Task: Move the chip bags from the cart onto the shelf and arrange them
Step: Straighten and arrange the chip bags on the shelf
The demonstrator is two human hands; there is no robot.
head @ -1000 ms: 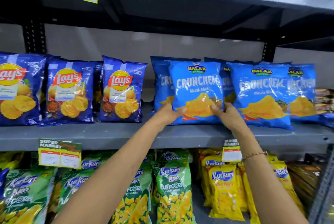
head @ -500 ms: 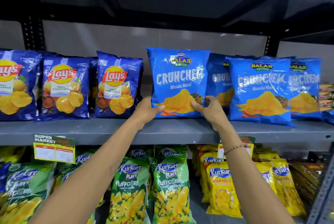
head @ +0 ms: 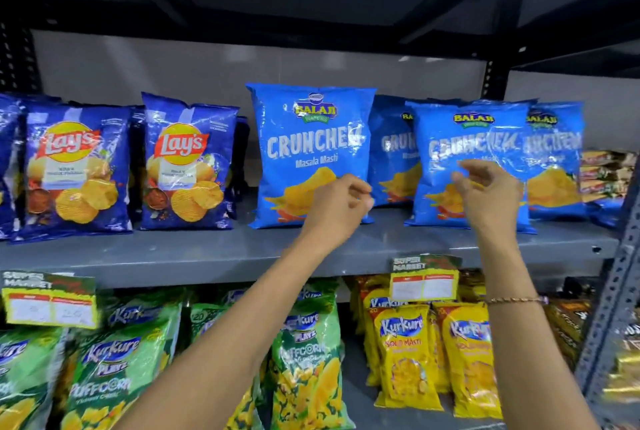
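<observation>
A light-blue Crunchex chip bag (head: 311,152) stands upright on the grey middle shelf (head: 207,256), just right of the Lay's bags. My left hand (head: 337,202) hovers in front of its lower right corner, fingers curled in and holding nothing. My right hand (head: 485,187) is in front of a second Crunchex bag (head: 467,138), with loosely bent, slightly parted fingers and nothing in it. More Crunchex bags (head: 554,152) stand behind and to the right. The cart is out of view.
Dark-blue Lay's bags (head: 187,166) fill the shelf's left side. Small packets (head: 606,173) are stacked at the far right. Below hang green Kurkure Puffcorn bags (head: 304,353), yellow Kurkure bags (head: 401,353) and price tags (head: 424,282). A metal upright (head: 609,308) stands at right.
Both hands slid the Crunchex bag left until it stood beside the Lay's bags, then let it go. My right hand has moved right, in front of the second bag.
</observation>
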